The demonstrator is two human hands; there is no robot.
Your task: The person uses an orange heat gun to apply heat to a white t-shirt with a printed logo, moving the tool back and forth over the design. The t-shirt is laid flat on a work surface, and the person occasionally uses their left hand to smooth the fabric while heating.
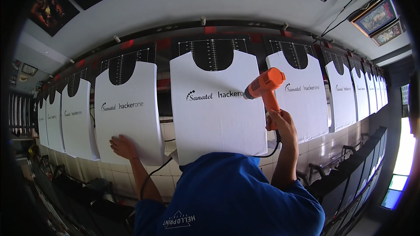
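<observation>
My right hand (283, 124) is closed round the handle of an orange heat gun (267, 84). Its dark nozzle points left at the printed chest of a white T-shirt (218, 122) in front of me. That shirt lies stretched over a black board (213, 57) with white ruler marks at the neck. My left hand (124, 146) lies flat with fingers extended on the lower part of another white T-shirt (129, 124) to the left. A black cord (276, 146) hangs from the heat gun's handle, and a stretch of black cord also passes by my left forearm.
Several more white printed T-shirts on boards run in a row to the left and to the right, one of them (298, 109) just beside the heat gun. A dark rail (166, 29) runs behind them. Black panels on racks (345, 183) stand behind me at the lower right.
</observation>
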